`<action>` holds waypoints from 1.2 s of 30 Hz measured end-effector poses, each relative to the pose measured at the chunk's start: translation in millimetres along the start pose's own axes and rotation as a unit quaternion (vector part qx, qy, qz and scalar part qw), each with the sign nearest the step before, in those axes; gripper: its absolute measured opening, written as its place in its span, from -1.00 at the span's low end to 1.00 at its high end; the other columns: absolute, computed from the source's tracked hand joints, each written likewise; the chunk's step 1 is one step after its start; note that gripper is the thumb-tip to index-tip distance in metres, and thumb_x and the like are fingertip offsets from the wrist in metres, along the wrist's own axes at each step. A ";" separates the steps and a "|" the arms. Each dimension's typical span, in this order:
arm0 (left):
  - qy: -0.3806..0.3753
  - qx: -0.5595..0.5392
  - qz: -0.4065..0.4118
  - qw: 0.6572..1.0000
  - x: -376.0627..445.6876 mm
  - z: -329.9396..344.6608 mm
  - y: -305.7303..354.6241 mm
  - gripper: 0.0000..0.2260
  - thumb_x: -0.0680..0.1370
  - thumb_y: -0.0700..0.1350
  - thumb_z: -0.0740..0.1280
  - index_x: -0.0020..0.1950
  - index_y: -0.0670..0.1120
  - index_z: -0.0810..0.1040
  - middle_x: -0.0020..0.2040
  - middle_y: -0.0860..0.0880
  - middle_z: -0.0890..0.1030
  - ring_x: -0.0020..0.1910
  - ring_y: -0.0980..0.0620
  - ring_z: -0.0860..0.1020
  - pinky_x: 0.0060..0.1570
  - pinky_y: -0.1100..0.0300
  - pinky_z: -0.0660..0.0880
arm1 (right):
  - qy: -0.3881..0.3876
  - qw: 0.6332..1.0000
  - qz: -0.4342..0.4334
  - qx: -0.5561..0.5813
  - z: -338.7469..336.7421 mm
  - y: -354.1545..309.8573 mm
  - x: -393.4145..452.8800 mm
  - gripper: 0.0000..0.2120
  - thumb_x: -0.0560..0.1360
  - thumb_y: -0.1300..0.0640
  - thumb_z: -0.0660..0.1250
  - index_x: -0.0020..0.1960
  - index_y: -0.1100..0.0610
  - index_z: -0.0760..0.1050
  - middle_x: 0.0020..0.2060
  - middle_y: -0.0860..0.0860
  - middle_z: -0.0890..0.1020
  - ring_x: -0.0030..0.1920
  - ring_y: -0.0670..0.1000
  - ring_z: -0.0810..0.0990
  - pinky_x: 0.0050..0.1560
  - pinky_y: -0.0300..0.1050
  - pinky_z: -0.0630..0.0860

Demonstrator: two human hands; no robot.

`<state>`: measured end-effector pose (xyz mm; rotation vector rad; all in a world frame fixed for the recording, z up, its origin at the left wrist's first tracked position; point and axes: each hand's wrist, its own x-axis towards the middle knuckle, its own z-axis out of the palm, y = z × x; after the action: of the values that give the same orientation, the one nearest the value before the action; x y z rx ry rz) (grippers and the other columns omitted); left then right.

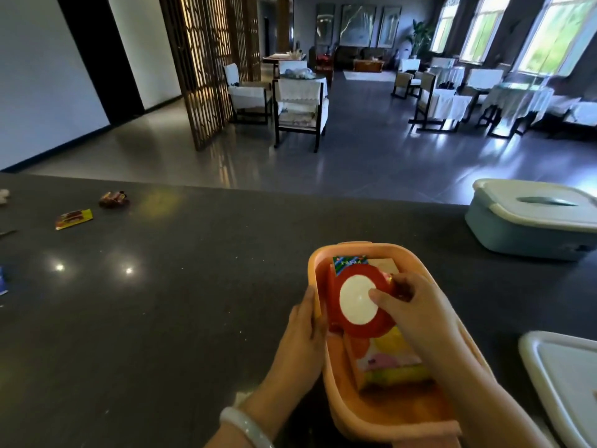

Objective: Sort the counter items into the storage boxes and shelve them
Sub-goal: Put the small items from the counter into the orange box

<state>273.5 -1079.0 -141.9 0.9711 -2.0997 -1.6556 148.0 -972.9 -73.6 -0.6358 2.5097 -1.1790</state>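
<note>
Counter (200,286) runs dark and mostly bare to the left, its far edge dropping to the floor beyond. Near the right, the orange storage box (326,360) sits open: the left hand (302,334) grips its left rim, while the right hand (416,308) clasps a red round tin (357,303) inside. A lidded blue box (529,221) stands at far right; snack packets (73,218) lie far left.
</note>
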 end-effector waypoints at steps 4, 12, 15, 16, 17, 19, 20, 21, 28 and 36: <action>0.030 -0.085 -0.019 0.996 -4.3 8.3 -7.1 -0.65 0.40 0.39 0.10 0.18 0.58 0.18 0.32 0.14 0.43 0.16 0.09 0.56 0.12 0.04 0.58 | -0.049 0.998 -0.005 -0.049 9.8 5.4 -5.6 -0.54 0.43 -0.06 0.43 0.28 -0.02 0.42 0.02 -0.14 0.52 -0.10 -0.11 0.55 -0.16 -0.23 0.60; 0.064 -0.075 0.004 0.995 -6.5 16.3 -9.3 -0.70 0.59 0.21 0.06 0.32 0.39 0.18 0.29 0.19 0.37 0.09 0.29 0.47 -0.11 0.43 0.39 | -0.149 0.988 0.046 0.009 23.5 15.9 -8.8 -0.57 0.40 -0.04 0.47 0.19 -0.05 0.39 -0.11 -0.19 0.50 -0.16 -0.16 0.54 -0.22 -0.26 0.56; 0.066 -0.053 0.012 0.996 -4.9 18.1 -16.2 -0.59 0.59 0.22 0.06 0.45 0.29 0.15 0.32 0.17 0.35 0.12 0.29 0.46 -0.09 0.43 0.38 | -0.192 0.981 0.029 0.012 30.2 21.4 -14.5 -0.58 0.40 -0.05 0.47 0.19 -0.07 0.41 -0.02 -0.18 0.54 -0.06 -0.17 0.54 -0.21 -0.29 0.50; 0.067 -0.049 0.015 0.996 -4.2 18.5 -19.0 -0.56 0.59 0.22 0.06 0.47 0.27 0.14 0.34 0.17 0.34 0.14 0.27 0.46 -0.03 0.40 0.40 | -0.199 0.980 0.022 0.008 34.6 23.5 -16.8 -0.60 0.41 -0.03 0.46 0.19 -0.06 0.42 0.00 -0.16 0.56 -0.05 -0.16 0.56 -0.18 -0.27 0.53; 0.066 -0.046 0.017 0.997 -3.3 18.7 -21.0 -0.55 0.60 0.23 0.06 0.49 0.26 0.12 0.35 0.16 0.34 0.16 0.24 0.46 0.03 0.34 0.43 | -0.202 0.979 0.014 0.001 38.6 25.4 -19.3 -0.63 0.43 0.00 0.45 0.20 -0.05 0.44 0.01 -0.15 0.58 -0.04 -0.16 0.57 -0.12 -0.22 0.58; 0.064 -0.042 0.015 0.997 -1.3 19.1 -23.9 -0.52 0.59 0.25 0.07 0.50 0.26 0.10 0.37 0.16 0.33 0.20 0.20 0.47 0.15 0.20 0.47 | -0.204 0.979 0.004 -0.003 44.5 28.1 -22.9 -0.64 0.45 0.05 0.43 0.23 -0.04 0.47 0.01 -0.12 0.61 -0.03 -0.15 0.60 -0.04 -0.17 0.61; 0.064 -0.041 0.013 0.997 -1.0 19.0 -24.5 -0.52 0.59 0.25 0.07 0.51 0.27 0.09 0.37 0.15 0.33 0.22 0.18 0.47 0.19 0.13 0.48 | -0.206 0.979 0.006 0.005 45.9 29.2 -23.4 -0.63 0.46 0.07 0.42 0.24 -0.04 0.46 0.02 -0.12 0.62 -0.02 -0.14 0.61 -0.02 -0.13 0.62; 0.064 -0.043 0.015 0.997 -1.4 19.0 -24.9 -0.53 0.59 0.25 0.07 0.50 0.28 0.09 0.38 0.14 0.34 0.22 0.17 0.48 0.21 0.10 0.48 | -0.209 0.978 0.008 0.012 46.0 29.8 -23.5 -0.62 0.47 0.09 0.42 0.26 -0.04 0.45 0.03 -0.11 0.62 -0.01 -0.12 0.62 0.00 -0.09 0.62; 0.066 -0.046 0.022 0.997 -1.8 18.7 -26.3 -0.58 0.59 0.26 0.07 0.44 0.37 0.08 0.40 0.13 0.34 0.22 0.17 0.48 0.17 0.16 0.48 | -0.187 0.977 -0.053 -0.081 46.1 33.2 -22.5 -0.65 0.53 0.11 0.35 0.29 -0.07 0.43 0.10 -0.13 0.59 -0.01 -0.18 0.56 -0.08 -0.34 0.53; 0.060 -0.043 0.028 0.997 -1.1 17.9 -26.5 -0.61 0.57 0.29 0.05 0.37 0.44 0.03 0.33 0.17 0.34 0.16 0.19 0.50 0.01 0.27 0.50 | -0.158 0.964 -0.119 -0.177 56.1 39.8 -8.9 -0.65 0.52 0.06 0.34 0.29 -0.10 0.42 0.16 -0.09 0.55 0.15 -0.10 0.54 0.16 -0.13 0.54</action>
<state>271.9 -1067.9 -171.8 0.9504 -1.9431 -1.6044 169.7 -982.3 -138.7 -1.1452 2.4252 -0.6284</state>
